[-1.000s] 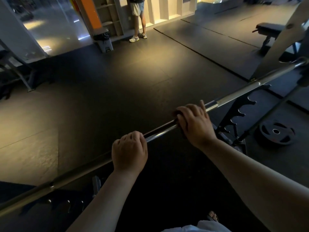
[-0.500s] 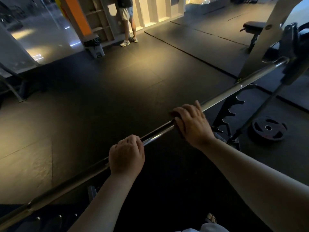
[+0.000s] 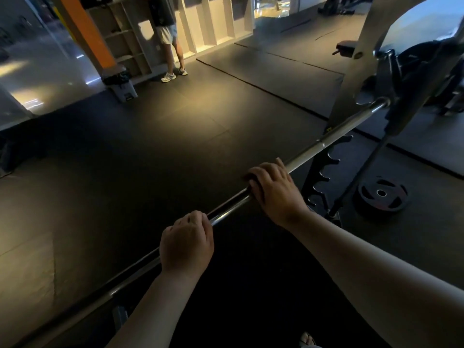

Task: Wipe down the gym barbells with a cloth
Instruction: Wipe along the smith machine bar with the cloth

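Place: a dimly lit gym, in its free-weights area.
Floor: dark rubber mats [image 3: 150, 146] covered the floor, with seams showing between them.
Equipment: a long steel barbell [image 3: 313, 149] ran across a rack [image 3: 324, 177] with notched hooks. A black weight plate [image 3: 381, 194] lay flat on the floor beside the rack. A padded bench [image 3: 346, 45] stood further back.
Background: a person in shorts and trainers [image 3: 168, 33] stood at open shelving [image 3: 125, 41] beside an orange pillar [image 3: 88, 28].
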Demonstrator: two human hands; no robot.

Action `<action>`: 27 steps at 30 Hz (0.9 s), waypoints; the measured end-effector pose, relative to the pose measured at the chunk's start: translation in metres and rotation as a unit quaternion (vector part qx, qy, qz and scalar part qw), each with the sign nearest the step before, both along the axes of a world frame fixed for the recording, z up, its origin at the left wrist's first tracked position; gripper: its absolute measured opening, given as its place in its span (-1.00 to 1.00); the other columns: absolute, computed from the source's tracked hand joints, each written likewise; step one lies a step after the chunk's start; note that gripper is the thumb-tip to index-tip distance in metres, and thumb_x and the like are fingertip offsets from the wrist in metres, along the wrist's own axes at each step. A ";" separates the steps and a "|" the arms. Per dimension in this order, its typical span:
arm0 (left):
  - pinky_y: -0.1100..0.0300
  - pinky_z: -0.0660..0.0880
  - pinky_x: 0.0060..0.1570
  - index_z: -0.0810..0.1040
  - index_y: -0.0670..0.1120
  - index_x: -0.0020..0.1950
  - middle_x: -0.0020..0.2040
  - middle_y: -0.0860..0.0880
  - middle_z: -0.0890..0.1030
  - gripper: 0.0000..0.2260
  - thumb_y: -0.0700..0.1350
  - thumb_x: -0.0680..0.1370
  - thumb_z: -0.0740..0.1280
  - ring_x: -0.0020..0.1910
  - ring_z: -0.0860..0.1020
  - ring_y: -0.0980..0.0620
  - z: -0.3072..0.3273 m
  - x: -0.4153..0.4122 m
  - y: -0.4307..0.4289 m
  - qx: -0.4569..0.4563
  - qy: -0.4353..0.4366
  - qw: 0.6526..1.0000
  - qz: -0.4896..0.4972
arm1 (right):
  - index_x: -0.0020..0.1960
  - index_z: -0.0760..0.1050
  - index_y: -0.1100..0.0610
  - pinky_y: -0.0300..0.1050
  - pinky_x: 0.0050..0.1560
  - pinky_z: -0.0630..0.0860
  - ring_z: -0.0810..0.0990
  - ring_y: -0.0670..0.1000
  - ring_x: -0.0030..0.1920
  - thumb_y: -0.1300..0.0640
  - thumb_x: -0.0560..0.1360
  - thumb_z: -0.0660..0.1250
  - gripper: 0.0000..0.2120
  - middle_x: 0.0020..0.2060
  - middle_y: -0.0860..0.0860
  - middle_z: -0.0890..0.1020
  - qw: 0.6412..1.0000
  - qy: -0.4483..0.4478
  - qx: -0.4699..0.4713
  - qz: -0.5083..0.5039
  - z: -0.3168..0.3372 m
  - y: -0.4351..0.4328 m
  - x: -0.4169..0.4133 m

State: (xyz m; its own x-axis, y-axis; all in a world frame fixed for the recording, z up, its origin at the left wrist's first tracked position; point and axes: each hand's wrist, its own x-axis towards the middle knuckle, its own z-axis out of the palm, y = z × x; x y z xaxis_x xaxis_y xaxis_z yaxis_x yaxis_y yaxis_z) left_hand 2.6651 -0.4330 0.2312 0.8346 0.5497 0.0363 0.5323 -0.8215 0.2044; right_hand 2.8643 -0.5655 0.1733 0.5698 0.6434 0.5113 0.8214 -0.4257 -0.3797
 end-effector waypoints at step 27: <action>0.06 0.54 0.02 0.48 0.04 0.05 -0.10 0.08 0.57 -0.78 0.06 0.70 0.08 -0.13 0.56 0.13 -0.002 0.145 -0.056 -0.007 0.015 0.997 -0.069 | 0.45 0.44 0.02 0.17 0.62 0.05 0.40 0.09 0.45 -0.10 0.69 0.09 -0.59 0.32 0.07 0.52 0.996 -0.006 -0.044 0.083 -0.003 -0.054 0.102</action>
